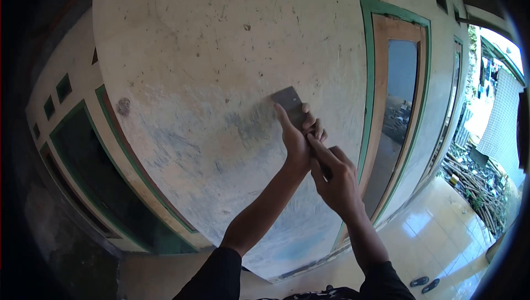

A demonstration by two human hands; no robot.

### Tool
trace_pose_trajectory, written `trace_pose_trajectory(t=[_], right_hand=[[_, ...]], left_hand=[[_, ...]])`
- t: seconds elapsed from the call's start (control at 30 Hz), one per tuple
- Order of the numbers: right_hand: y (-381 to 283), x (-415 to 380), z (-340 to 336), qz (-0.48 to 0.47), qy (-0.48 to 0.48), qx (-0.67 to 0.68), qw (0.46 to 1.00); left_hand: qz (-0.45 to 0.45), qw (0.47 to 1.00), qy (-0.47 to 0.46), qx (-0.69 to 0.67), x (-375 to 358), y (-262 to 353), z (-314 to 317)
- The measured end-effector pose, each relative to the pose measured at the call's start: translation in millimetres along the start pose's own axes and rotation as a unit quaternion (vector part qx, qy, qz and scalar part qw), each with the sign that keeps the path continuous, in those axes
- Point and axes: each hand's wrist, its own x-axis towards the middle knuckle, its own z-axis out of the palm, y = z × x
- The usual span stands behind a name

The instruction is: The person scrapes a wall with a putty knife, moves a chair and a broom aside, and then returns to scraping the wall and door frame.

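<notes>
A flat grey rectangular object, which looks like a phone (290, 101), is held up in front of the worn, stained wall (221, 51). My left hand (298, 137) grips it, with the thumb along its left edge and the fingers curled round the right. Close below and to the right, my right hand (335, 176) has its fingers bent together near the object's lower end, touching or almost touching the left hand. What the right fingers hold, if anything, is hidden.
A green-framed door or window (369, 79) with glass stands at the right. Green-framed dark openings (94, 162) line the left side. Sandals (425, 283) lie on the tiled floor (419, 239). Sticks (480, 189) are piled outside at the far right.
</notes>
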Motion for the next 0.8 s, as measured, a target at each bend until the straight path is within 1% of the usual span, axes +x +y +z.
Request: trace_pose_trajectory(t=[0.03,0.1,0.13,0.2,0.23,0.27,0.33,0.37,0.4,0.43,0.53,0.57,0.6,0.67,0.73,0.8], right_hand=[[-2.3,-4.4,0.9,-0.006,0.006,-0.001,1.000],[-4.1,-11.1,3.1,0.017,-0.010,0.009,1.000],[-3.5,-16.2,5.8,0.016,-0.011,0.009,1.000],[2.7,-27.5,12.4,-0.024,-0.056,-0.014,0.998],[6.4,-35.8,21.7,-0.042,-0.057,0.008,0.997],[6.2,-43.7,26.7,-0.022,-0.065,0.022,0.997],[14.5,-52.4,37.0,0.022,-0.032,0.034,0.999],[19.8,-51.2,40.0,0.031,0.000,0.054,0.998],[24.8,-44.6,41.7,0.040,0.031,0.074,0.996],[26.1,-35.5,39.6,0.045,0.041,0.077,0.995],[36.6,-15.6,35.7,0.056,0.045,0.094,0.993],[33.2,-15.3,28.0,0.097,0.009,0.095,0.991],[34.8,-19.8,26.2,0.104,0.008,0.097,0.990],[39.4,-41.5,25.5,0.094,0.035,0.111,0.989],[48.9,-53.4,25.0,0.120,0.027,0.118,0.985],[54.1,-49.7,25.3,0.122,0.036,0.126,0.984]], left_hand=[[0.002,1.000,-0.008,0.001,-4.7,0.8,0.1],[-0.006,0.998,0.050,-0.025,-13.8,2.0,-2.0],[-0.004,0.998,0.051,-0.025,-21.5,2.7,-8.2],[-0.003,0.995,0.041,-0.096,-36.4,3.4,-26.2],[-0.006,0.995,0.015,-0.098,-41.3,6.7,-37.2],[-0.007,0.995,0.016,-0.100,-39.6,4.5,-42.6],[-0.046,0.998,0.035,-0.013,-39.3,1.6,-44.3],[-0.043,0.997,0.063,0.021,-33.2,-4.8,-41.5],[-0.035,0.997,0.060,0.042,-26.5,-8.0,-36.0],[-0.024,0.997,0.060,0.052,-17.7,-9.3,-29.6],[-0.015,0.996,0.063,0.053,-0.9,-10.0,-15.6],[-0.007,0.997,0.060,0.044,1.8,-12.4,-14.5],[-0.012,0.997,0.065,0.046,-0.5,-17.6,-16.6],[-0.075,0.994,0.080,0.020,-16.0,-33.0,-26.4],[-0.086,0.992,0.084,0.043,-22.9,-45.8,-33.7],[-0.078,0.989,0.108,0.067,-18.6,-48.8,-32.0]])
